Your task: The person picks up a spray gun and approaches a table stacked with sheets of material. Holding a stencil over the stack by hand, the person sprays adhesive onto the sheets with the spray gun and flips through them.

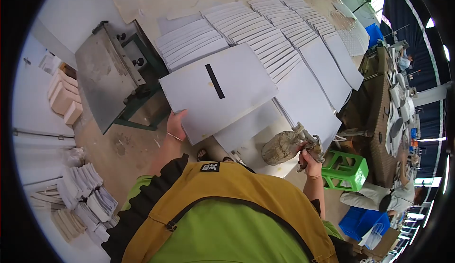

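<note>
My left hand (176, 124) grips the lower left edge of a large white board (237, 80) that has a black slot-shaped mark. The board is tilted and overlaps rows of white sheets (260, 35) fanned out on the table. My right hand (310, 162) is closed around a dark metal tool (313, 148), whose exact kind I cannot make out. Just left of that tool stands a rough, round, brownish block (279, 148). Another white sheet (251, 125) lies partly under the board.
A metal-topped stand (106, 66) is at the left. Stacked white sheets (90, 192) sit at the lower left. On the right are a green stool (348, 170), a blue bin (362, 222) and another person (398, 196) near a long brown-sided table (379, 121).
</note>
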`<state>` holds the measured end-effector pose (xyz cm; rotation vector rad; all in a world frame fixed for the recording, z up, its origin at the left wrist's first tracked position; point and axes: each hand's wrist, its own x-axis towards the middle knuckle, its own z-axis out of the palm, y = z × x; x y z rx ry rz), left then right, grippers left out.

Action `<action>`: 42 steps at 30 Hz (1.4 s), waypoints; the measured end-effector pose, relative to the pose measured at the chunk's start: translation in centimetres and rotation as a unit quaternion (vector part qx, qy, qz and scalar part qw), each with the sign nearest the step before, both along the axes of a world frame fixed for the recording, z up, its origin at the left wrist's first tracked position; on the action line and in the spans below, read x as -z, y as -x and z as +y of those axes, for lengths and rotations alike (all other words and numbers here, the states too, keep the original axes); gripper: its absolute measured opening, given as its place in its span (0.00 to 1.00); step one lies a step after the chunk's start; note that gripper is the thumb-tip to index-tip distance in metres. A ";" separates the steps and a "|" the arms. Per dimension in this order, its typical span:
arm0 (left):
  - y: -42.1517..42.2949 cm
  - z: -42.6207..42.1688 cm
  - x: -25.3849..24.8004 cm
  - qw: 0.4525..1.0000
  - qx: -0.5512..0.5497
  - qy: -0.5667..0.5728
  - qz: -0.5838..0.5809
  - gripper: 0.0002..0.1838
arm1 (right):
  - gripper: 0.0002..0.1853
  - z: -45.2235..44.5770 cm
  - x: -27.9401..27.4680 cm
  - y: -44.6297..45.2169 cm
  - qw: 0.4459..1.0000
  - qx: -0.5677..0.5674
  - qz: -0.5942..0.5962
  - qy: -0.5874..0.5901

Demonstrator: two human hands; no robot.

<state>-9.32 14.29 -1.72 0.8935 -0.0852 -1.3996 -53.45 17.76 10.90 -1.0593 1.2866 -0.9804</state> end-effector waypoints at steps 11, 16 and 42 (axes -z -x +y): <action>-1.2 0.9 0.7 1.000 -0.008 -0.011 -0.008 0.25 | 0.16 -1.7 -1.3 -1.6 1.000 0.011 -0.005 0.016; -2.0 0.7 2.3 0.997 -0.021 -0.054 -0.050 0.24 | 0.15 -1.8 -1.3 -1.1 1.000 -0.013 -0.016 0.008; -4.3 1.2 0.9 0.989 -0.051 -0.037 -0.134 0.24 | 0.14 -1.2 0.1 2.0 0.994 -0.094 -0.058 0.014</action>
